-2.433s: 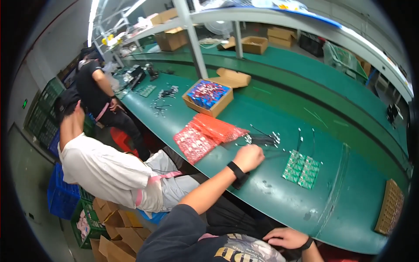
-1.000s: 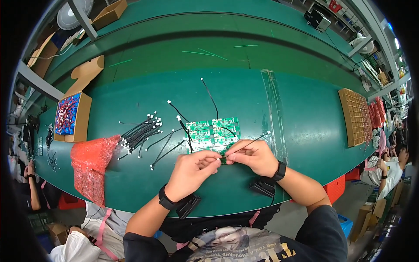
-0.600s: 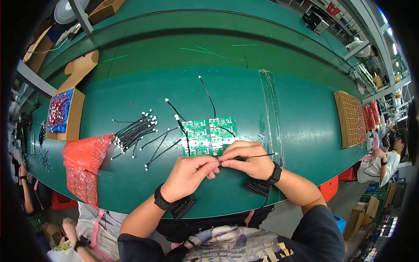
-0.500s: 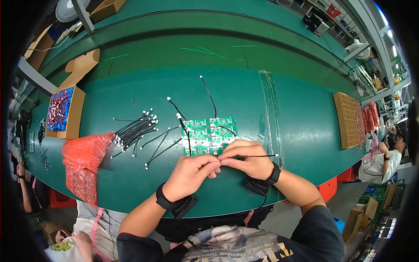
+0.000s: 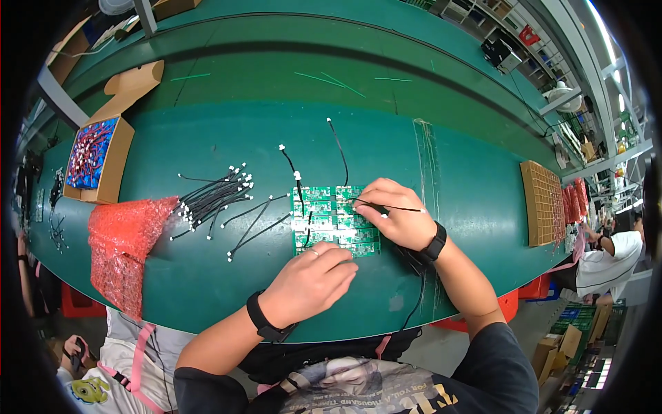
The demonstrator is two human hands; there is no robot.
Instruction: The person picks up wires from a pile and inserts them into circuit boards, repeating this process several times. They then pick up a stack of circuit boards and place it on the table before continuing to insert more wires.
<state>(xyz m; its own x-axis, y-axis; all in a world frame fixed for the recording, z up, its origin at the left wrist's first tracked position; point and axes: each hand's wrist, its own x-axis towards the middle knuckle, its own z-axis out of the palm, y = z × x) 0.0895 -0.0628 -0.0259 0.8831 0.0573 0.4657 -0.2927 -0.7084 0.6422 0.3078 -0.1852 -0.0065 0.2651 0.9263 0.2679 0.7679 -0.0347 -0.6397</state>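
A green circuit board panel [image 5: 321, 205] lies flat before me, with several black cables resting on it. My right hand [image 5: 400, 215] is above its right half, thumb and fingers pinching a black cable [image 5: 396, 207]. One end of that cable sticks out to the right; the pinched end is at the board, partly hidden by the fingertips. My left hand [image 5: 314, 279] is closed at the near edge of the panel, its fingers curled together over that edge with the fingertips partly covered. Left of the panel, a bundle of black cables [image 5: 217, 199] with white connectors is spread out.
Red bubble wrap [image 5: 121, 252] lies beside the bundle, below an open cardboard box [image 5: 114, 165] of red and blue wires. A divided cardboard tray [image 5: 538, 203] stands at the right edge of the green table [image 5: 476, 186]. Co-workers sit at both sides.
My hands have come apart. The right has moved up over the panel with the black cable, while the left has dropped slightly to the near edge. More of the panel shows.
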